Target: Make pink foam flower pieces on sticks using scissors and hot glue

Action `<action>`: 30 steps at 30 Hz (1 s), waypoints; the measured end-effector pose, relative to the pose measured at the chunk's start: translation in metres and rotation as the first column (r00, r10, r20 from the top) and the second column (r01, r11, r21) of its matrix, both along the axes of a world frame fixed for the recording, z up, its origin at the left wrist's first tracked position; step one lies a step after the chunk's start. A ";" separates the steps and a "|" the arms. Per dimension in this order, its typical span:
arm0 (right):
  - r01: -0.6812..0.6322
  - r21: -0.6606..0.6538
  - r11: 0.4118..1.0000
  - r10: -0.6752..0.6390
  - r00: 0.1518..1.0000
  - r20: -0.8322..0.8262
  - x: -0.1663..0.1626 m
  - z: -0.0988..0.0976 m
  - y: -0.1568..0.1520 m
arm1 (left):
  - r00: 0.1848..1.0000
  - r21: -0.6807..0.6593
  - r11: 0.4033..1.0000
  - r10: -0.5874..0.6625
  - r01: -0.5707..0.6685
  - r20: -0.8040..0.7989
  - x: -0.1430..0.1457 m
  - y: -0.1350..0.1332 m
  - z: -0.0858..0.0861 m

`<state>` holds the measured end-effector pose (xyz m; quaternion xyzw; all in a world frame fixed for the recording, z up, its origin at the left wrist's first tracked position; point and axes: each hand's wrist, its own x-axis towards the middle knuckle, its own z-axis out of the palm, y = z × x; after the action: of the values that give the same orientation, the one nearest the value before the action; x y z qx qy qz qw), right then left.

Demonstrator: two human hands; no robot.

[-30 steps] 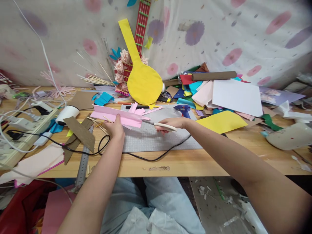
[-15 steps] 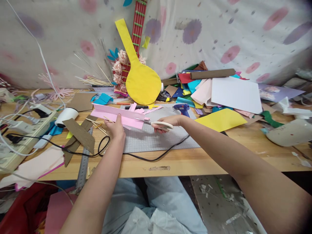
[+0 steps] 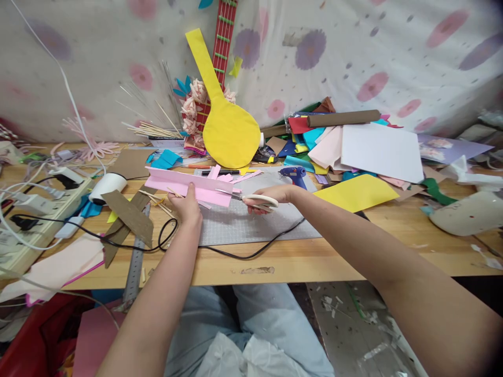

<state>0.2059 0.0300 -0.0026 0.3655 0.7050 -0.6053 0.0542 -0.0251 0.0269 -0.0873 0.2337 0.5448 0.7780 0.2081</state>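
Note:
My left hand [image 3: 186,205] grips a folded strip of pink paper [image 3: 210,195], its thumb on top and the other fingers partly hidden beneath. With its fingers in the white handles, my right hand [image 3: 271,198] holds a pair of scissors [image 3: 260,201]. The blades point left and meet the right end of the pink paper. Both hands are above a grey cutting mat [image 3: 236,230]. Pink offcuts and a black pen [image 3: 220,172] lie just behind the paper. Several thin wooden sticks [image 3: 161,204] lie by my left hand.
A blue glue gun [image 3: 294,175] stands behind my right hand. A yellow banjo-shaped piece [image 3: 231,133] leans at the back. Coloured sheets [image 3: 381,152] pile up at the right. A black cable [image 3: 243,257] crosses the front; a power strip [image 3: 43,217] lies at the left.
Almost nothing differs. The pink paper's left end sits slightly higher and further left, and the scissors have shifted a touch to the left.

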 end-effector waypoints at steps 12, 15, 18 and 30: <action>0.009 0.085 0.996 -0.011 1.000 0.023 0.000 0.002 -0.001 | 1.000 0.033 0.999 -0.002 0.001 0.030 0.001 -0.003 0.003; -0.019 0.112 0.994 0.014 0.999 0.046 0.001 0.001 -0.001 | 1.000 0.048 0.999 -0.007 0.006 0.030 0.001 -0.003 0.004; -0.036 0.112 0.993 0.031 0.998 0.045 0.001 -0.002 0.000 | 0.999 0.059 0.998 -0.009 0.007 0.043 0.001 -0.002 0.003; -0.040 0.111 0.993 0.045 0.998 -0.046 -0.005 -0.012 -0.001 | 0.997 0.073 0.997 -0.032 0.027 0.068 0.004 -0.008 0.009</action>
<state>0.2006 0.0290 -0.0149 0.3381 0.7461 -0.5728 0.0296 -0.0208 0.0190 -0.0782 0.2222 0.5055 0.8014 0.2298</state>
